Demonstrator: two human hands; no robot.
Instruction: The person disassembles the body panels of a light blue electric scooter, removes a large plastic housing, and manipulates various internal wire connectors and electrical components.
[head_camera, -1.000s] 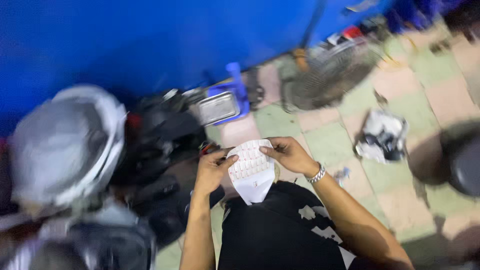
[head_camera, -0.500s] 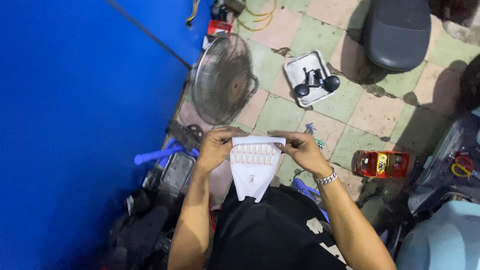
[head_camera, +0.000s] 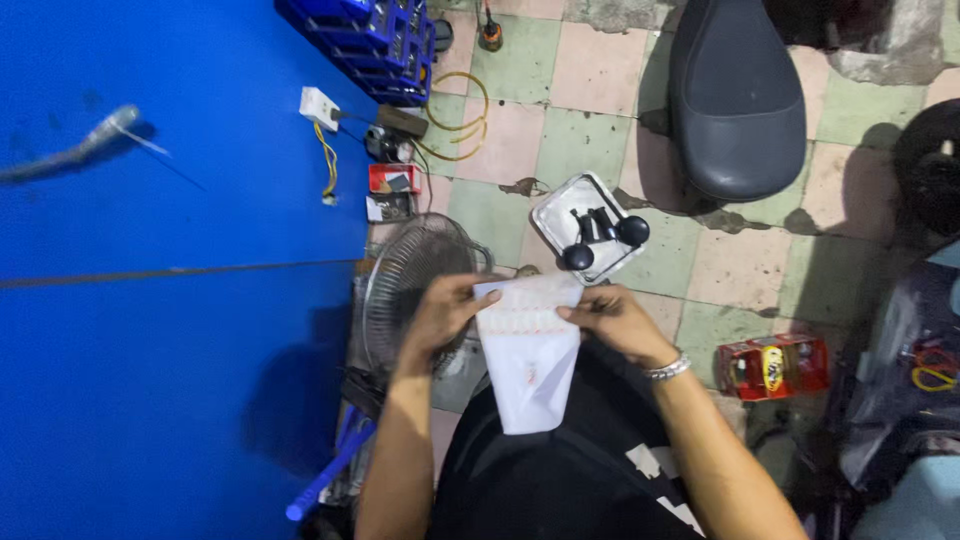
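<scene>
White panel (head_camera: 527, 360) is hanging long axis toward the lap, left hand (head_camera: 441, 318) and right hand (head_camera: 612, 320) pinching its top corners equally.

Seen from above, both bare forearms reach forward and converge in front of the torso. The left hand (head_camera: 440, 315) is curled, fingers bent inward, thumb side facing the right. The right hand (head_camera: 612, 322) mirrors it, fingers pinched closed, its wrist turned slightly outward and bent.
</scene>
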